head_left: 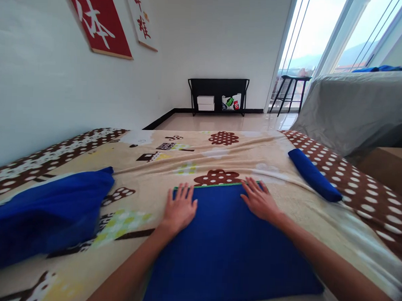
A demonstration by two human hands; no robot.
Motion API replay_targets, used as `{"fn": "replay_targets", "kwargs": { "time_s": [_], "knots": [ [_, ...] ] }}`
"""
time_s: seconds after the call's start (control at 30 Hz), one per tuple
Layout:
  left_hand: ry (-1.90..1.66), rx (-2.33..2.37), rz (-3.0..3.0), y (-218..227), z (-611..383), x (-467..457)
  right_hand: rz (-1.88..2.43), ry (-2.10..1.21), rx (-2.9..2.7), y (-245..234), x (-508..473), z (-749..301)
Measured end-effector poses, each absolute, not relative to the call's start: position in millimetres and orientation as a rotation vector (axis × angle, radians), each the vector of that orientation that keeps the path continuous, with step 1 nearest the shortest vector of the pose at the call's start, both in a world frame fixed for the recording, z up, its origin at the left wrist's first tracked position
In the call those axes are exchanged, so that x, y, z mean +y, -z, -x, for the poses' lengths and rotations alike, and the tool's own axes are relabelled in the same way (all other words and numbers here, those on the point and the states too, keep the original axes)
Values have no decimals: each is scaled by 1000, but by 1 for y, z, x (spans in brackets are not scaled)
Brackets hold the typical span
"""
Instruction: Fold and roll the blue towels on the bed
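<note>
White walls [206, 40] are enclosing the room, and a low black shelf [219, 86] is standing against the far one. Across the foreground, a soft beige blanket with brown and pale green prints [150, 170] is spreading beneath everything. On its near middle part, a flat blue cloth with a green edge [233, 254] is lying between the person's forearms. The left hand [180, 208] is resting palm down, open with fingers apart, on the cloth's far left corner. The right hand [259, 200] is lying likewise open near the far right corner. Well to the left, a rumpled blue cloth [58, 206] is lying loose; to the right, a narrow blue fabric roll [315, 175] is slanting along the blanket's white-dotted brown border [362, 186].
</note>
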State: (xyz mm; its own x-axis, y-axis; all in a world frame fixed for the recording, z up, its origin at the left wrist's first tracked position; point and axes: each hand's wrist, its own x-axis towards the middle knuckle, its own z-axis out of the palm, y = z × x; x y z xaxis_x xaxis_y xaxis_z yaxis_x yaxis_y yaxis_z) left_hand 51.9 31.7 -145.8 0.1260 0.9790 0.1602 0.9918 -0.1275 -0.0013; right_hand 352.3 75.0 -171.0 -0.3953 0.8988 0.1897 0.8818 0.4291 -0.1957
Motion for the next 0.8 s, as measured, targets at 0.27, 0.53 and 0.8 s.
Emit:
{"fn": "replay_targets", "kwargs": {
  "time_s": [0.27, 0.53, 0.8],
  "knots": [
    [235, -1942, 2366, 161, -46, 33, 1589, -117, -2426, 175, 71, -381],
    [241, -1844, 2395, 142, -67, -26, 1566, -62, -2417, 157, 16, -363],
    [359, -1826, 2369, 187, -34, -161, 1428, -66, -2478, 193, -110, -388]
  ]
}}
